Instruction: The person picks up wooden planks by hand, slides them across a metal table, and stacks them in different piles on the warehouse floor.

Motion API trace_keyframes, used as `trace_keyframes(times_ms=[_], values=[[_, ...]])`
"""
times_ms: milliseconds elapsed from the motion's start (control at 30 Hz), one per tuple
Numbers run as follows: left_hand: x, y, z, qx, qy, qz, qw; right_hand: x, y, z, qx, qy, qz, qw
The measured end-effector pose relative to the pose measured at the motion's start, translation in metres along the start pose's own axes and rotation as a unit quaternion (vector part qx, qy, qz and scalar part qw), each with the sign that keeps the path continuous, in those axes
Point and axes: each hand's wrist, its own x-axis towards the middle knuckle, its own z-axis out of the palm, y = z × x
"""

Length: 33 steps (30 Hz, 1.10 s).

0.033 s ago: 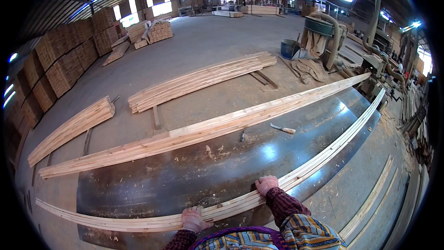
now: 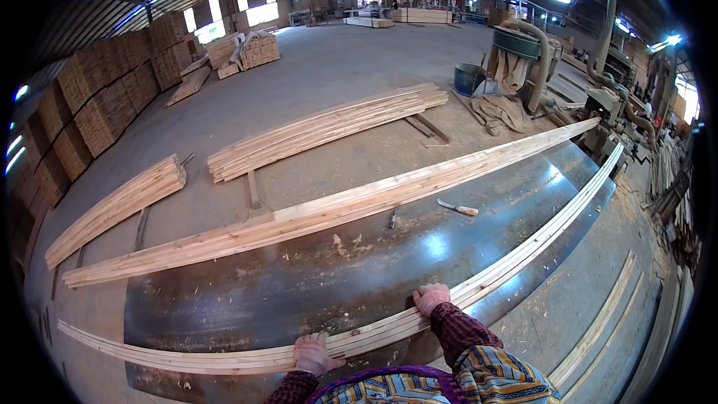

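Close in front of me, a bundle of long pale wooden strips (image 2: 381, 333) runs across the dark, shiny table (image 2: 247, 303). My left hand (image 2: 314, 354), in a pale pinkish glove, is closed over the strips left of centre. Farther right, my right hand (image 2: 431, 298), gloved alike, grips the same bundle, its fingers bent over the far edge. The undersides of both hands are hidden. On the tabletop beyond lie a curved blade with a light wooden handle (image 2: 458, 208) and a small dark-handled tool (image 2: 393, 219).
A longer stack of strips (image 2: 336, 206) lies along the table's far edge. Two more stacks (image 2: 321, 131) (image 2: 116, 209) rest on bearers on the floor. Dust-collecting machinery (image 2: 516, 60) and a blue bucket (image 2: 469, 79) stand at the far right; loose strips (image 2: 594, 322) lie at the near right.
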Motion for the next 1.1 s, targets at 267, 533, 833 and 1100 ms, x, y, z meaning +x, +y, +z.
trace_keyframes(times_ms=[267,533,833,1100], values=[[-0.001,-0.001,0.000,-0.004,0.000,-0.005,1.000,0.000,-0.002,-0.002,-0.005,-0.012,0.001,1.000],[-0.001,0.000,-0.001,-0.004,-0.006,-0.012,1.000,0.001,-0.002,0.001,-0.012,0.002,-0.002,1.000],[-0.003,0.002,-0.009,-0.011,-0.020,-0.011,1.000,0.001,-0.001,0.003,-0.015,0.011,-0.004,1.000],[-0.002,0.002,-0.010,-0.011,-0.029,-0.008,1.000,0.000,0.001,0.004,-0.007,0.023,-0.005,1.000]])
